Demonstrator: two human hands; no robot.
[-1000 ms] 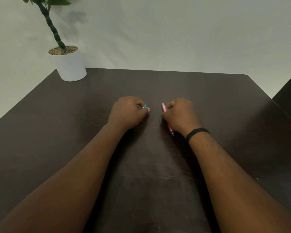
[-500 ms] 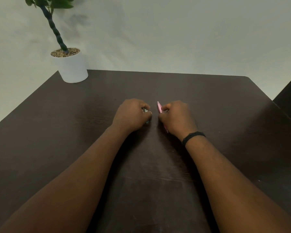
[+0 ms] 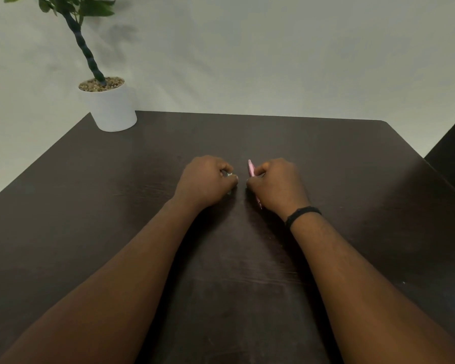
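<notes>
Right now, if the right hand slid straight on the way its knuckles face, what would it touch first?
Probably the left hand, across a narrow gap. The pink pen in the right hand may touch it first; depth is unclear.

My left hand [image 3: 208,181] and right hand [image 3: 276,183] sit close together in the middle, with just a narrow gap between them. The pink pen [image 3: 251,168] in my right fist and the small piece [image 3: 229,175] pinched in my left both poke into it. Bare table [image 3: 352,179] spreads wide on either outer side and ahead. The white plant pot [image 3: 113,109] blocks the far left corner; a dark block [image 3: 452,158] crowds the right edge.
</notes>
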